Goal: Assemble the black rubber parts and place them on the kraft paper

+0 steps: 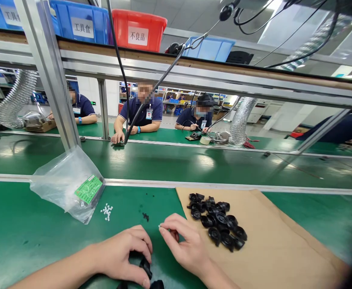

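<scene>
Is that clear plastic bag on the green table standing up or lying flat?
Lying down, crumpled. The plastic bag sprawls on the green mat, green label facing up, beside small white pieces.

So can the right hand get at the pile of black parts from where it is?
Probably yes: the right hand sits beside the black parts on the cardboard, with nothing between, though its fingertips pinch a tiny white piece.

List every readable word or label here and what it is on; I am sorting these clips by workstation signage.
"工具盒": white label on the blue bin on the top shelf.
"不良品": white label on the red bin beside it.
"工具盒", partly cut off: label on the far-left blue bin.
Green label in the plastic bag: print too small to read.
Co-workers' badges: too small to read.
</scene>
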Demonstrator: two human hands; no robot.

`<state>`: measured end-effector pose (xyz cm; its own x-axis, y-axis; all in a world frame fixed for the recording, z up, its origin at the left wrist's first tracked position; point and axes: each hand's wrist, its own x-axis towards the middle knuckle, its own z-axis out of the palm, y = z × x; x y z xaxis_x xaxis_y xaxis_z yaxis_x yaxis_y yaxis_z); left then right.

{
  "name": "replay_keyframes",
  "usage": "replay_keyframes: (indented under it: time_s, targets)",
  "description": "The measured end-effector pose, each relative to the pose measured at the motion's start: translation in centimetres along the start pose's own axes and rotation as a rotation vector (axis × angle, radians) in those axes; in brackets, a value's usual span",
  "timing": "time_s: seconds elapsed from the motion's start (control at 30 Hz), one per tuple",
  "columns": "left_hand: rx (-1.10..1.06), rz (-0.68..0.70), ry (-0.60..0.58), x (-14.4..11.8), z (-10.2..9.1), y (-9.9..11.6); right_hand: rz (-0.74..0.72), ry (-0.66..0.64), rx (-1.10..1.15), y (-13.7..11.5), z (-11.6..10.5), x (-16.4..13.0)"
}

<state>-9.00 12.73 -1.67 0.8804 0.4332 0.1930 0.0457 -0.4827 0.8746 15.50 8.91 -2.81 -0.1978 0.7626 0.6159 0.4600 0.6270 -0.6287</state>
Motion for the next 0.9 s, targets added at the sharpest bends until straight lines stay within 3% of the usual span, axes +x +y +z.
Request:
replay_keyframes:
  time_s: [0.17, 0.33, 0.43, 0.67, 0.77, 0.9]
  targets:
    - [0.128, 0.037, 0.02, 0.0, 1.4, -0.4, -0.036, -0.069, -0.07, -1.0, 0.5, -0.4]
    - [0.028, -0.186, 0.385, 0.2, 2.7, -2.4, -0.031, -0.017, -0.038, -0.7, 0.7, -0.5]
    - [-0.002, -0.261, 0.514, 0.4, 3.0, -3.7, -0.033, -0.065, -0.048, -0.6, 1.4, -0.5]
    - [0.015, -0.222, 0.566, 0.4, 2.9, -4.0, 0.057, -0.18, -0.112, -0.8, 3.0, -0.8]
    - [-0.077, -0.206, 0.551, 0.5, 2.6, -3.8, 0.152, -0.191, -0.069, -0.6, 3.0, -0.9]
    - [-0.041, -0.199, 0.543, 0.5, 2.4, -3.8, 0.246, -0.174, -0.009, -0.6, 2.9, -0.7]
